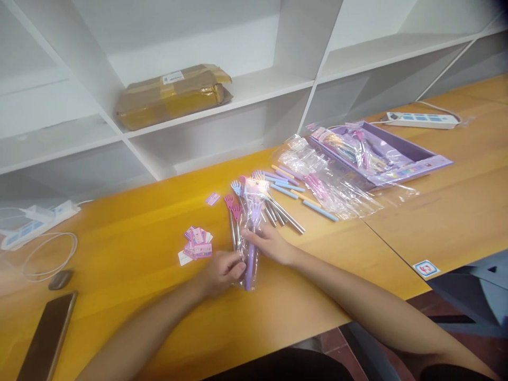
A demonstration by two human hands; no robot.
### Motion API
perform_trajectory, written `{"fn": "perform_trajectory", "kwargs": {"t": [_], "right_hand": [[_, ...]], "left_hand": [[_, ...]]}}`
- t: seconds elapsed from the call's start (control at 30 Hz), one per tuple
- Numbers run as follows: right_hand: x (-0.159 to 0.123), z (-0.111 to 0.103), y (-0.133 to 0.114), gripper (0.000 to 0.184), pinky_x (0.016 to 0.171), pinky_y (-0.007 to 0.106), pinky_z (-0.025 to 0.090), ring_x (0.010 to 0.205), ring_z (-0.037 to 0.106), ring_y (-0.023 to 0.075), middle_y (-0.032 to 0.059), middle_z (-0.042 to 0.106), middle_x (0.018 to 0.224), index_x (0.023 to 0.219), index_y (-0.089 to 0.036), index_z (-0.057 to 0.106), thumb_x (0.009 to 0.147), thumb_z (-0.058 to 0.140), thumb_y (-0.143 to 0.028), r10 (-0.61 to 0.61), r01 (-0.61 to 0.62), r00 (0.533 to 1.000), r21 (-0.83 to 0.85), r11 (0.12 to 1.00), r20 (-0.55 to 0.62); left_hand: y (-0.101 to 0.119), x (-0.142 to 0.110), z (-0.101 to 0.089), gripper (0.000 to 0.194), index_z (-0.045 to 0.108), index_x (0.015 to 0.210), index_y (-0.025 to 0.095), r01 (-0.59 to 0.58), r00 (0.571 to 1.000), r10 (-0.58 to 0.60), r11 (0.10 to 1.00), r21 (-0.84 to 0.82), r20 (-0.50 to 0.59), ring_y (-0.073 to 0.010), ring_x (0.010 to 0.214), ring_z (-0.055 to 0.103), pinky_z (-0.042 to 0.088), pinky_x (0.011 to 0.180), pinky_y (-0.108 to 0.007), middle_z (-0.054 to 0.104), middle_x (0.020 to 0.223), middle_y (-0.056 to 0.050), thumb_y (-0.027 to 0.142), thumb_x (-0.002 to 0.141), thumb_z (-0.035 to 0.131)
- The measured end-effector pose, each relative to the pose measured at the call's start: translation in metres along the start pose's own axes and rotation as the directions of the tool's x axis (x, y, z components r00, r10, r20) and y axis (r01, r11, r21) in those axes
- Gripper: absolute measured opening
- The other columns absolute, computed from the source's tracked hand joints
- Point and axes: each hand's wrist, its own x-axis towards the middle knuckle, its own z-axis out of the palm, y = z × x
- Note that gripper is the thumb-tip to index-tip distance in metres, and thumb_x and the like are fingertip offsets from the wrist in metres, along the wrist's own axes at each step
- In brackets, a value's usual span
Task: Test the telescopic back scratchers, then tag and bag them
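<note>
So we've got a purple scratcher (251, 259) in a clear bag (257, 260), head end toward the bench's (151, 286) back edge and handle end toward its front edge. Our right hand (273, 244) is closed around bag and stick just below the head, thumb on top; our left hand (223, 272) is curled in narrow, looks like it's pinching the bag's left side lower down. Honestly, we'd keep that right grip light so the film can slide, and tug the plastic evenly near the handle end rather than yanking one corner, since thin film probably snags or splits on those little claws. Keeping clear of the loose pink scratchers (232, 206) seems smart too. As for writing: the pink cards (197, 247) left of our left hand have print too small for us to read, same with the white label (172, 78) on the parcel (159, 100). The sticker (426, 269) by the bench's front edge shows a red mark inside a blue border. No brand we can make out.
</note>
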Motion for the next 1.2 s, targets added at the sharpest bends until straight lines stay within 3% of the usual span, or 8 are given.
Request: {"fn": "perform_trajectory", "kwargs": {"t": [0.13, 0.23, 0.3, 0.4, 0.53, 0.73, 0.97, 1.2], "right_hand": [[-0.003, 0.007, 0.002, 0.058, 0.069, 0.028, 0.047, 0.072, 0.055, 0.015, 0.0008, 0.063, 0.077, 0.085, -0.017, 0.064, 0.104, 0.052, -0.071, -0.051, 0.059, 0.981, -0.036, 0.998, 0.187], [-0.008, 0.015, 0.004, 0.052, 0.064, 0.026, 0.04, 0.067, 0.047, 0.0128, -0.0026, 0.053, 0.071, 0.082, -0.018, 0.058, 0.104, 0.056, -0.066, -0.047, 0.091, 0.963, -0.156, 0.983, 0.266], [-0.011, 0.021, 0.006, 0.048, 0.061, 0.025, 0.036, 0.064, 0.042, 0.0111, -0.0045, 0.047, 0.068, 0.08, -0.019, 0.055, 0.104, 0.058, -0.06, -0.027, 0.094, 0.95, -0.201, 0.975, 0.31], [-0.014, 0.028, 0.008, 0.044, 0.059, 0.024, 0.033, 0.061, 0.04, 0.0095, -0.0058, 0.044, 0.066, 0.078, -0.019, 0.053, 0.105, 0.058, -0.053, -0.003, 0.085, 0.932, -0.212, 0.973, 0.362], [-0.014, 0.029, 0.007, 0.043, 0.057, 0.024, 0.033, 0.06, 0.041, 0.0093, -0.0057, 0.044, 0.064, 0.074, -0.019, 0.052, 0.105, 0.059, -0.048, 0.016, 0.078, 0.93, -0.241, 0.967, 0.367], [-0.014, 0.027, 0.004, 0.036, 0.057, 0.024, 0.034, 0.058, 0.046, 0.0096, -0.0054, 0.049, 0.063, 0.077, -0.018, 0.059, 0.104, 0.063, -0.041, -0.002, 0.108, 0.933, -0.276, 0.955, 0.36], [-0.016, 0.029, 0.007, 0.031, 0.059, 0.024, 0.038, 0.06, 0.05, 0.0103, -0.0034, 0.059, 0.068, 0.081, -0.018, 0.066, 0.104, 0.065, -0.038, -0.018, 0.167, 0.894, -0.296, 0.941, 0.448], [-0.018, 0.035, 0.001, 0.033, 0.059, 0.024, 0.033, 0.06, 0.047, 0.0101, -0.0014, 0.061, 0.07, 0.081, -0.017, 0.065, 0.101, 0.073, -0.042, -0.011, 0.263, 0.873, -0.451, 0.853, 0.487]], "left_hand": [[0.0, 0.005, -0.017, 0.038, 0.063, 0.091, 0.021, -0.029, 0.934, 0.01, 0.998, -0.047, -0.357, -0.0142, 0.062, 0.061, 0.049, 0.062, -0.026, 0.068, 0.074, 0.0, 0.049, 0.11, 0.047], [0.004, 0.015, -0.03, 0.026, 0.058, 0.123, 0.024, -0.157, 0.818, 0.047, 0.977, -0.145, -0.574, -0.0149, 0.074, 0.065, 0.055, 0.071, -0.027, 0.068, 0.093, -0.001, 0.044, 0.107, 0.057], [0.007, 0.019, -0.036, 0.045, 0.049, 0.145, 0.028, -0.222, 0.771, 0.087, 0.965, -0.139, -0.63, -0.0152, 0.081, 0.066, 0.058, 0.079, -0.03, 0.067, 0.102, -0.002, 0.038, 0.104, 0.064], [0.008, 0.021, -0.042, 0.046, 0.054, 0.148, 0.03, -0.251, 0.744, 0.156, 0.967, -0.055, -0.649, -0.015, 0.086, 0.066, 0.058, 0.084, -0.031, 0.066, 0.105, -0.002, 0.031, 0.103, 0.066], [0.007, 0.02, -0.046, 0.02, 0.076, 0.118, 0.024, -0.19, 0.743, 0.19, 0.979, 0.07, -0.641, -0.0183, 0.094, 0.065, 0.059, 0.087, -0.032, 0.065, 0.106, -0.006, 0.029, 0.102, 0.066], [0.004, 0.022, -0.044, 0.017, 0.078, 0.112, 0.023, -0.148, 0.745, 0.105, 0.989, -0.01, -0.659, -0.0196, 0.102, 0.067, 0.059, 0.093, -0.032, 0.068, 0.108, -0.006, 0.027, 0.098, 0.069], [0.001, 0.021, -0.04, 0.017, 0.076, 0.099, 0.022, -0.04, 0.73, -0.041, 0.994, -0.101, -0.682, -0.0173, 0.085, 0.066, 0.058, 0.07, -0.027, 0.067, 0.099, -0.004, 0.039, 0.097, 0.074], [-0.018, -0.017, -0.044, 0.028, 0.063, 0.105, 0.023, -0.067, 0.6, -0.142, 0.972, -0.227, -0.787, -0.0145, 0.078, 0.067, 0.056, 0.067, -0.024, 0.068, 0.096, -0.002, 0.049, 0.099, 0.071]]}}
